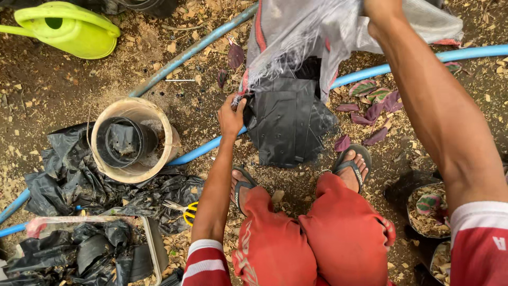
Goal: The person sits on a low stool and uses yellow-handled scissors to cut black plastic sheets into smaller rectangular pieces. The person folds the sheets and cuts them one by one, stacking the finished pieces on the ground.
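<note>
My right hand is raised at the top of the view, gripping the upper edge of a frayed white woven sack. A stack of flat black plastic grow bags slides out of the sack's lower opening onto the soil. My left hand pinches the sack's lower left corner, right beside the black stack. I am squatting, with red shorts and grey flip-flops just below the bags.
A lime green watering can lies top left. A cream bucket holds a black pot. Blue hoses cross the ground. Yellow-handled scissors lie on crumpled black plastic. Filled grow bags sit at right.
</note>
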